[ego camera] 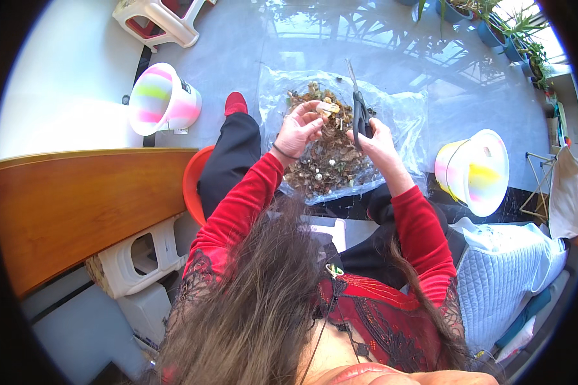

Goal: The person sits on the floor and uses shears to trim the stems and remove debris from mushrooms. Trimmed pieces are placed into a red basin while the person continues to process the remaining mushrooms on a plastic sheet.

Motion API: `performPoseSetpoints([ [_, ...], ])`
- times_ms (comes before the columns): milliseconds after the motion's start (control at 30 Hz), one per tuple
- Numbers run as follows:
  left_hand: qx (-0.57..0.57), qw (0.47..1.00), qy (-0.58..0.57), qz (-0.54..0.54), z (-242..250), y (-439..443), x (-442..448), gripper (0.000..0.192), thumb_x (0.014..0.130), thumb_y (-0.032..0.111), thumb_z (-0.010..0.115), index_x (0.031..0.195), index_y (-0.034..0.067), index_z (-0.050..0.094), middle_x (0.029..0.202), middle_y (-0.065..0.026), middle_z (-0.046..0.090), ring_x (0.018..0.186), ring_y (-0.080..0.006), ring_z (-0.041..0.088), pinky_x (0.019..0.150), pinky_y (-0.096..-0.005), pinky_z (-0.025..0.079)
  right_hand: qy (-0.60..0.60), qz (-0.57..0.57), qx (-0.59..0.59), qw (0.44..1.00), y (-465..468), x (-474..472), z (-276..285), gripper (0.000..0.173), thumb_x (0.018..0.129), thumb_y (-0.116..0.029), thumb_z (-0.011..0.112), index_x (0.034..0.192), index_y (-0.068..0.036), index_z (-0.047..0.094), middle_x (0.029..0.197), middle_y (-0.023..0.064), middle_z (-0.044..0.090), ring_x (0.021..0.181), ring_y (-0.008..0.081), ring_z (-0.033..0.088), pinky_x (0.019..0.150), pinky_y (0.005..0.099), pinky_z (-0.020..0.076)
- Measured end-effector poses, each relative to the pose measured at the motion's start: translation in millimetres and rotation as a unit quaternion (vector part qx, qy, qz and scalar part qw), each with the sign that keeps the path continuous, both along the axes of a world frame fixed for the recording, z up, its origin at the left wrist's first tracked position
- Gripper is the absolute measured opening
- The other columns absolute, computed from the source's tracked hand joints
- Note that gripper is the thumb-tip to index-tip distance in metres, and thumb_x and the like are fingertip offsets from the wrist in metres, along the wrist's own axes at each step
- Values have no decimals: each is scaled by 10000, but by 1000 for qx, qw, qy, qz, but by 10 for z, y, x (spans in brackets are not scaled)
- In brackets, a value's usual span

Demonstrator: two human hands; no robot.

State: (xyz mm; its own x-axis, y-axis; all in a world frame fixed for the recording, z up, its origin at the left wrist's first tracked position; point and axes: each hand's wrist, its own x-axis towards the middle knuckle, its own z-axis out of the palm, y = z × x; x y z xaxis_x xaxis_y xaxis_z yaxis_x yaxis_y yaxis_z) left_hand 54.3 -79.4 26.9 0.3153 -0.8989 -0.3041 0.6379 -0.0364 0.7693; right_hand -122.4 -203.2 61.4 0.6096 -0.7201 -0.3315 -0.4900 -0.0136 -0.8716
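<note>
Between the fingers of my left hand (300, 129) is a small pale yellowish piece (327, 109), perhaps a bit of dried plant or peel; I cannot tell which. My right hand (378, 140) holds black-handled scissors (360, 103) by the handles, their metal blades pointing away from me. Both hands hover over a heap of brown dried plant scraps (325, 151) with several small white bits in it. Under the heap, a clear plastic sheet (404, 108) is spread on the floor.
A multicoloured bucket (189, 103) stands at the left, and another (450, 166) at the right. A wooden panel (91, 202) and a red-orange basin (192, 185) are by my left leg. A quilted cover (501, 269) lies at the right. Potted plants (493, 33) line the far right.
</note>
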Motion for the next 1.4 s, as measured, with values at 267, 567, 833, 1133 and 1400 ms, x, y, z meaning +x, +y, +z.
performPoseSetpoints([
  [267,-32,988,-150,-2,43,-6,-255,439,814,14,668,1216,17,493,883,-33,636,716,-51,570,639,-190,478,-124,-41,38,991,55,24,64,264,704,-125,746,858,-6,568,750,7,578,682,71,523,602,234,451],
  [567,15,937,-348,-28,120,-160,-227,547,792,2,683,1293,-2,465,850,-51,681,719,-67,612,646,-209,494,-95,-90,42,991,116,100,-21,299,703,-134,761,903,2,585,796,20,610,705,76,544,627,236,465],
  [833,-28,866,-498,-28,227,-195,-272,585,768,12,672,1311,-5,452,829,-127,696,655,-138,658,589,-248,511,-130,-128,69,981,112,131,-127,303,728,-143,778,912,-17,574,767,-14,599,645,33,499,565,180,391],
  [1133,-32,899,-436,-14,203,-195,-256,458,790,18,658,1229,12,531,833,-107,698,657,-109,642,585,-240,505,-123,-161,81,976,98,111,-85,267,712,-146,757,854,-15,572,761,7,591,668,63,508,591,227,424],
  [1400,54,909,-410,-56,-66,-217,-103,195,850,159,657,993,27,669,791,-43,694,604,-54,580,563,-220,479,-122,-199,73,970,-62,12,-53,234,716,-111,740,842,-22,564,733,-9,569,648,54,493,608,209,407],
])
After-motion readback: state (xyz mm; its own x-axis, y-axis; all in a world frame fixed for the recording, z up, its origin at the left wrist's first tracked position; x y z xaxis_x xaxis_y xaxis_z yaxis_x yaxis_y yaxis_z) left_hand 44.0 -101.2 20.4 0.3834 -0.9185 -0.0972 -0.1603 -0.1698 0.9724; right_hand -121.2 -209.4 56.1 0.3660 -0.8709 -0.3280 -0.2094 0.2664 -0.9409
